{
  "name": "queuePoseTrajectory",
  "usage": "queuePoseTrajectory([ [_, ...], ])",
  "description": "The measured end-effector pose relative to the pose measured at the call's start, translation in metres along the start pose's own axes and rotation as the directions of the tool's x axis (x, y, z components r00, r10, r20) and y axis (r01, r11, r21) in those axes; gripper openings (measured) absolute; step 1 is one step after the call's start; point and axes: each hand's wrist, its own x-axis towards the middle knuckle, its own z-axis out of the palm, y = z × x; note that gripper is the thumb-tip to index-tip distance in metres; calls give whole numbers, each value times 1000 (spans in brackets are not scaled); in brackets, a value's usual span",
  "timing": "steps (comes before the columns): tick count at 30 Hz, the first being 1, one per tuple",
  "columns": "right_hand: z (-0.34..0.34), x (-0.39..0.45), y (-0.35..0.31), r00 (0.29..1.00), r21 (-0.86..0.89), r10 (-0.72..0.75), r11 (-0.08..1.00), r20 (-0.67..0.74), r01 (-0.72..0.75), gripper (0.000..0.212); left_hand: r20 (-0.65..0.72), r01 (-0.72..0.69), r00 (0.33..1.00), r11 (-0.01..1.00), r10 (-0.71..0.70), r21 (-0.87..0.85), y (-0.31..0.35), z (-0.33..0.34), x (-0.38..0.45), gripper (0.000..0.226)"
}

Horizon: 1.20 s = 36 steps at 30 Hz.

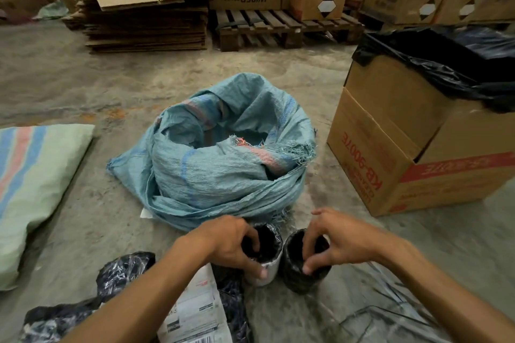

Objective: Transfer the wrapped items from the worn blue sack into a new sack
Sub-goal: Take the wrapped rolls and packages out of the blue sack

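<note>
Gripping one upright black-wrapped cylinder apiece, the left hand (237,242) held the white-based roll (264,256) and the right hand (331,239) the darker roll (303,264), both just below the worn blue sack (223,153), while the striped new sack (30,184) lay at nine o'clock, nearer the left hand.

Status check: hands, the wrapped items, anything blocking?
Left hand gripping white-based wrapped item; right hand gripping black wrapped item. Both stand before worn blue sack. Nothing blocking.
</note>
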Motion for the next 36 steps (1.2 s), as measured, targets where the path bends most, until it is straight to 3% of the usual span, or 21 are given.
queuePoseTrajectory([
  [2,-14,8,-8,987,88,-51,994,-149,65,21,-85,16,996,1000,-14,27,3,-13,-1,58],
  [5,-35,32,-16,922,198,-68,968,-381,154,18,-362,59,931,998,-45,28,0,-37,1,64],
  [8,-64,74,-19,799,249,-31,942,-600,223,14,-696,37,711,993,-106,-113,-15,-65,13,62],
  [10,-83,108,-19,726,211,-17,952,-688,222,14,-822,17,554,989,-134,-150,-33,-85,23,49],
  [11,-94,127,-18,721,197,-7,960,-693,198,18,-833,35,538,991,-130,-132,-45,-95,32,39],
  [12,-102,143,-16,752,180,-6,970,-659,165,25,-794,88,592,991,-134,-101,-55,-102,40,37],
  [13,-107,157,-13,814,131,-27,983,-580,126,33,-694,154,704,986,-150,-57,-63,-105,47,47],
  [15,-111,179,0,956,-42,-56,998,-288,46,40,-363,222,908,975,-207,-1,-75,-104,55,63],
  [16,-109,186,8,994,-103,-7,995,-109,-4,43,-196,214,957,977,-215,-27,-75,-101,56,66],
  [18,-100,192,29,966,-197,194,968,173,-159,52,-37,212,975,972,-217,-100,-74,-89,51,69],
  [20,-90,196,46,918,-329,287,925,275,-190,48,-6,232,972,963,-235,-135,-72,-82,43,71],
  [23,-92,202,47,935,-369,220,923,279,-107,28,-41,263,962,959,-269,-106,-73,-84,45,71],
  [27,-107,217,13,987,-79,22,997,161,-9,30,-147,336,933,942,-329,23,-88,-97,63,33],
  [29,-99,229,4,987,-4,27,1000,159,-27,33,-24,342,940,937,-341,74,-96,-97,65,32],
  [32,-76,238,1,946,-219,142,973,293,-78,29,163,282,937,946,-308,163,-104,-81,69,43],
  [36,-76,229,5,876,-326,230,941,424,-89,35,100,269,949,931,-300,248,-113,-66,72,48],
])
